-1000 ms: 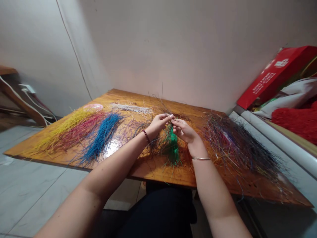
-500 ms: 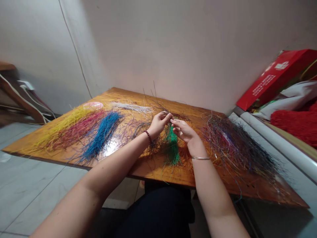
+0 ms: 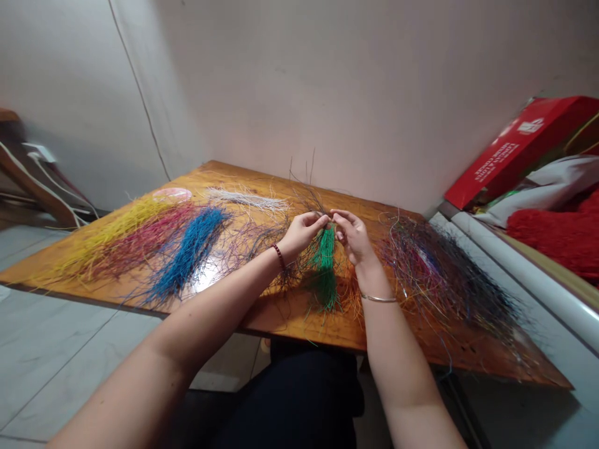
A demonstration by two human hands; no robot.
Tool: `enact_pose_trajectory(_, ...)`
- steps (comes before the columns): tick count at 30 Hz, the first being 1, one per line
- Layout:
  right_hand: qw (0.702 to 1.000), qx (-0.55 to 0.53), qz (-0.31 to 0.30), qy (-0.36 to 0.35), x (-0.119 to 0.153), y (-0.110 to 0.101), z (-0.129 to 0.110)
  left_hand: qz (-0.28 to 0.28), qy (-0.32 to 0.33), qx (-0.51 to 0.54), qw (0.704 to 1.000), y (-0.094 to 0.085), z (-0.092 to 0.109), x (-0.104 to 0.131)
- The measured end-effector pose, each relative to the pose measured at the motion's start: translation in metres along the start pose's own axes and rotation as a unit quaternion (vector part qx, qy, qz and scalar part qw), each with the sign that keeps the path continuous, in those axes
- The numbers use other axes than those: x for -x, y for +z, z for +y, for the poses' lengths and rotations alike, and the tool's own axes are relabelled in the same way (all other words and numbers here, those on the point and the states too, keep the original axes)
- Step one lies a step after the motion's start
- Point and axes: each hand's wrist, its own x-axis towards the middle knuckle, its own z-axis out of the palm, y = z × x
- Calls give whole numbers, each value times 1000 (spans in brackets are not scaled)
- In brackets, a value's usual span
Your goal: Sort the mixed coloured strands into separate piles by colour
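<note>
My left hand (image 3: 305, 234) is closed, its thumb and forefinger pinching a few thin dark wire-like strands (image 3: 312, 198) whose loose ends stick up and back. Close by its fingertips, my right hand (image 3: 352, 236) has its fingers drawn together; what lies between them is too small to make out. Under both hands a bundle of green strands (image 3: 326, 274) lies on the wooden table (image 3: 281, 317), pointing toward the near edge. Orange strands (image 3: 350, 290) show beside the right wrist. Loose dark and purple strands (image 3: 253, 243) lie left of the green bundle.
Yellow (image 3: 116, 234), red (image 3: 154, 240) and blue bundles (image 3: 191, 252) lie at left, with a white bundle (image 3: 248, 199) toward the back. At right is a tangled dark multicoloured pile (image 3: 453, 274). A red box (image 3: 510, 153) stands beyond it; a wall rises behind the table.
My right hand has turned more upright, its forefinger lifting a little higher beside the left fingertips. The upright dark strands have shifted right. The view has moved slightly.
</note>
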Motion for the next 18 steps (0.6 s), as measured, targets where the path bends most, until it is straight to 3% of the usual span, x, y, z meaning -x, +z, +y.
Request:
enact_pose_trajectory(4,999,12,-16,-26,1,1,1,-20,14,6,1000,-1,0,-1)
enact_pose_trajectory(18,1000,15,-24,5,1,-1,-1,-35,3,-4,999,1,-2,1)
